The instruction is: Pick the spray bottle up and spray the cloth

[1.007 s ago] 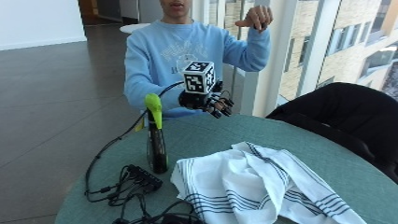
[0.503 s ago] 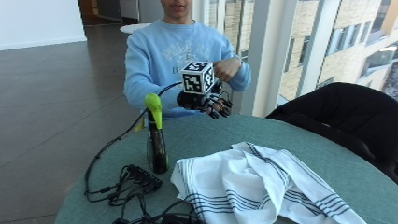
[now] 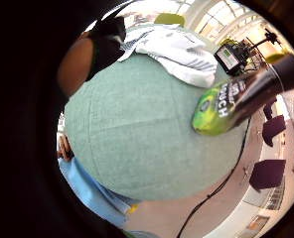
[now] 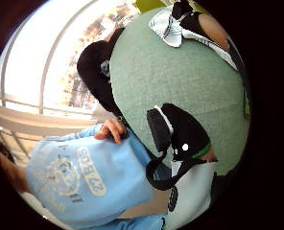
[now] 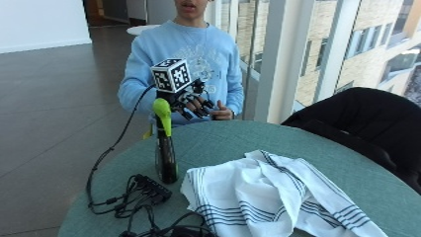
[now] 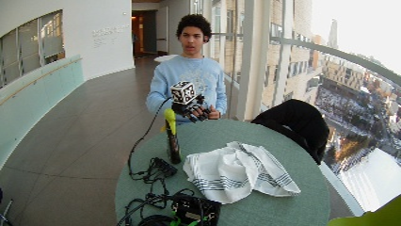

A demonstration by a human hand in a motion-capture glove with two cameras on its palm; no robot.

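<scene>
There is one spray bottle (image 5: 165,148) and one cloth (image 5: 276,197) on the round green table (image 5: 217,143). The bottle is dark with a bright green top. It stands up near the table's edge, just beside the cloth. The cloth is white with dark stripes and lies bunched up in the middle. The gloved right hand (image 5: 194,101) is up in the air, above and behind the bottle, fingers spread and holding nothing. Bare green table lies between the person and the cloth. The writing on the bottle's label is too small to read.
</scene>
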